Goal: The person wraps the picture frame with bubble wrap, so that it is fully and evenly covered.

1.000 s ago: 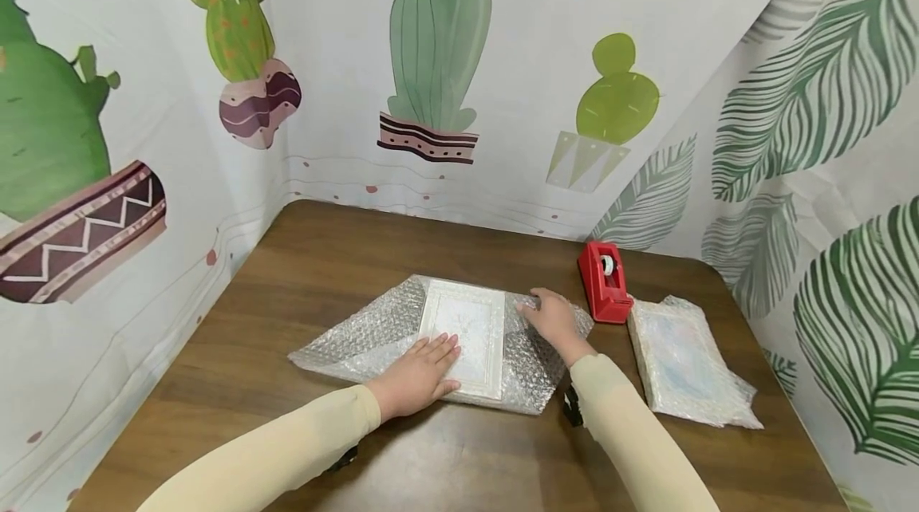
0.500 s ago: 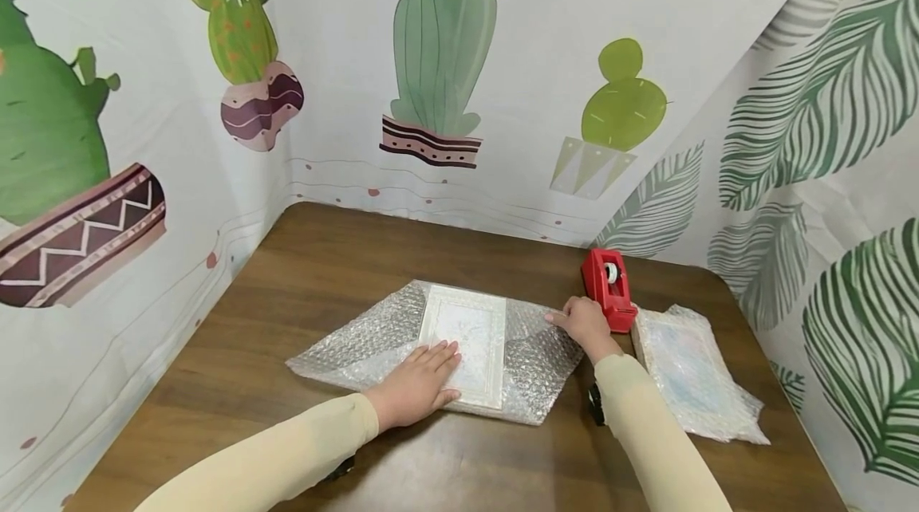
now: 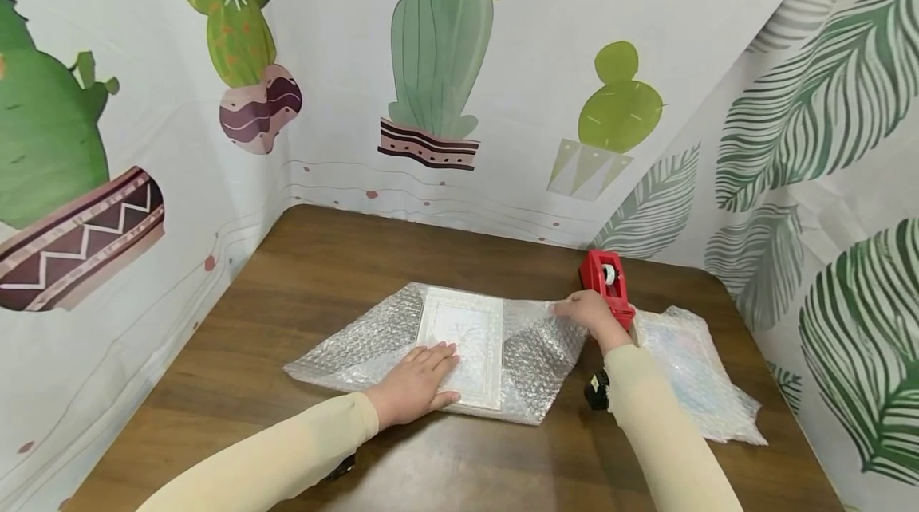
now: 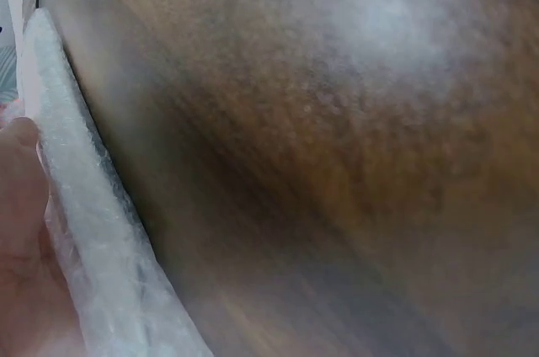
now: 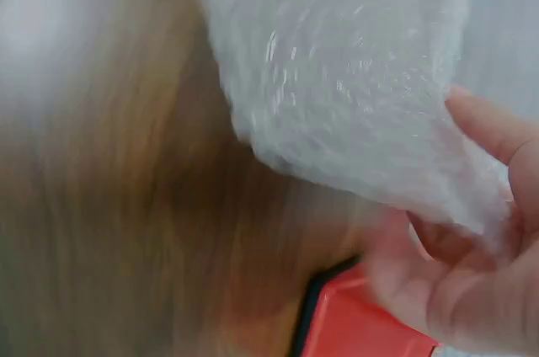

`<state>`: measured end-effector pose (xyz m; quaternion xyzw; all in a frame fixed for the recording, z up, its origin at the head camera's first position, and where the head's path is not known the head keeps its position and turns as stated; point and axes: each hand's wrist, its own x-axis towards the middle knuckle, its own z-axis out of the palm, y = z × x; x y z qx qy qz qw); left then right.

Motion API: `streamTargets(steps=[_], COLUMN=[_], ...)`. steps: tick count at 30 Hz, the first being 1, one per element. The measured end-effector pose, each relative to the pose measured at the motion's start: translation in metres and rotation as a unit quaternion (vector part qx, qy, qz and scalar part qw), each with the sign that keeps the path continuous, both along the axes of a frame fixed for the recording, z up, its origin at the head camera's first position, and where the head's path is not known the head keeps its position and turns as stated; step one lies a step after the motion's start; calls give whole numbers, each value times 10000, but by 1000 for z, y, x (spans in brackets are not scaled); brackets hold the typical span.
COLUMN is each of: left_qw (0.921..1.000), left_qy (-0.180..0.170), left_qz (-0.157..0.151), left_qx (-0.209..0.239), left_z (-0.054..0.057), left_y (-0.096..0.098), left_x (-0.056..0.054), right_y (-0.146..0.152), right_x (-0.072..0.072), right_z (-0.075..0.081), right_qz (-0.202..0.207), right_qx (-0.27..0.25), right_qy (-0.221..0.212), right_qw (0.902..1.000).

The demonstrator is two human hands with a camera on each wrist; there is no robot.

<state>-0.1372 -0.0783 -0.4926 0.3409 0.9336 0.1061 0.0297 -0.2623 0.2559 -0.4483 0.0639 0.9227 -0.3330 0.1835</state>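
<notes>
A white picture frame (image 3: 494, 372) lies face up on a sheet of bubble wrap (image 3: 542, 356) spread to both sides of it. My left hand (image 3: 412, 386) rests flat on the lower left part of the frame, fingers straight. The left wrist view shows part of that hand (image 4: 25, 247) beside the plastic-covered edge. With my right hand (image 3: 590, 317) I pinch the upper right corner of the wrap and hold it raised. In the right wrist view, thumb and fingers grip the wrap's blurred corner (image 5: 337, 87).
Just behind my right hand stands a red tape dispenser (image 3: 596, 277) with a roll in it. A bubble-wrapped flat item (image 3: 692, 372) lies at the right of the brown wooden table (image 3: 459, 464). A cactus-print cloth (image 3: 524, 57) hangs behind.
My right hand has moved right along the wrap to its far corner, which it now holds and lifts. The left hand has stayed on the frame.
</notes>
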Motion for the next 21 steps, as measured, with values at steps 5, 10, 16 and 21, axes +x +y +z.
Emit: streamTargets(steps=[5,10,16,21], left_qw=[10000,9998,9998,9998], left_qy=[-60,-175,-180,-206], left_qz=[-2,-3,-25,40], left_qx=[-2,17,62,73], left_z=[0,-1,-2,-2], left_y=[0,2,3,0], left_x=[0,0,0,-1], right_y=[5,3,-3,-5], right_x=[5,7,16,28], right_z=[-1,-10,-20,-24], right_qz=[-422,-539,-1262,-2008], right_qx=[-1768,-1020,55,-2358], right_qy=[-907,-22,1051,909], right_qw=[9792,9933,9864,9465])
